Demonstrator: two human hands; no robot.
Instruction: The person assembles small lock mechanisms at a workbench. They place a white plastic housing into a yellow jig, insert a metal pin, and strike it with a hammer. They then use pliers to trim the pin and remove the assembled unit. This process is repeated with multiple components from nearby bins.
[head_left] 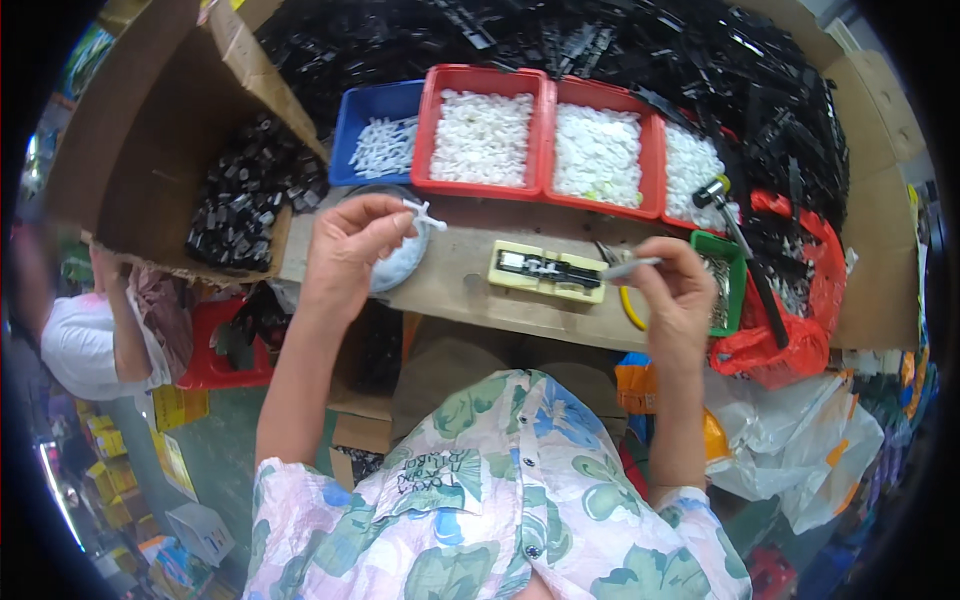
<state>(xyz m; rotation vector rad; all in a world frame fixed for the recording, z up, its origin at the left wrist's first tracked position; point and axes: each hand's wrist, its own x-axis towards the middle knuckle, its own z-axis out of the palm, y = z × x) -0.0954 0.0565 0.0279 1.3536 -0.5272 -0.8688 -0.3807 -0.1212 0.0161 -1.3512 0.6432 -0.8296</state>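
Note:
Between the thumb and fingertips of my left hand is a small white branched plastic piece, raised above the bench. My right hand pinches a thin grey flat strip whose exact kind I cannot make out. The strip's tip is over the right end of a pale yellow block fixture; whether it touches is unclear. In the fixture lies a black part with white and shiny bits at its left. A round tub of pale material stands under my left hand, partly hidden by it.
Behind the fixture stand a blue bin of white pieces and red bins of small white parts. At right are a green tray, a hammer and a red plastic bag. Black parts fill a cardboard box at left.

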